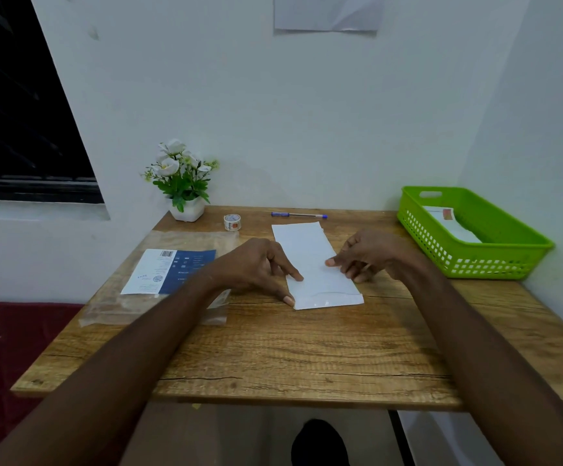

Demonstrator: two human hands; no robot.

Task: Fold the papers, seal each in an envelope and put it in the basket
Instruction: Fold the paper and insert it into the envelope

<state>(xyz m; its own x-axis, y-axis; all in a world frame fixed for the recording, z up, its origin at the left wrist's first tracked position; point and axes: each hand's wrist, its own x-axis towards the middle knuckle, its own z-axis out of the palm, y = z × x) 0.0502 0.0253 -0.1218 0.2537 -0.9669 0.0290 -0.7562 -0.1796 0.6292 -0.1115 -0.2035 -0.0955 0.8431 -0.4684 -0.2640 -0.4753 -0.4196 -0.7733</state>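
Wooden table point(307, 348) by a pale wall: a white envelope point(317, 267) is pinned flat mid-table by the left hand point(256, 267) with extended fingers, while the right hand point(367, 255), loosely curled, touches its edge, nothing gripped. Sealing seems in hand (flap apparently unstuck); tape point(232, 222) would be needed next, then the green basket point(468, 260).

Head cam – forward-down, table point(273, 348) close

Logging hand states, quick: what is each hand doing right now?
Left hand: open, straight fingers pressing the white envelope flat on the table.
Right hand: fingers loosely curled at the envelope's right edge, holding nothing.
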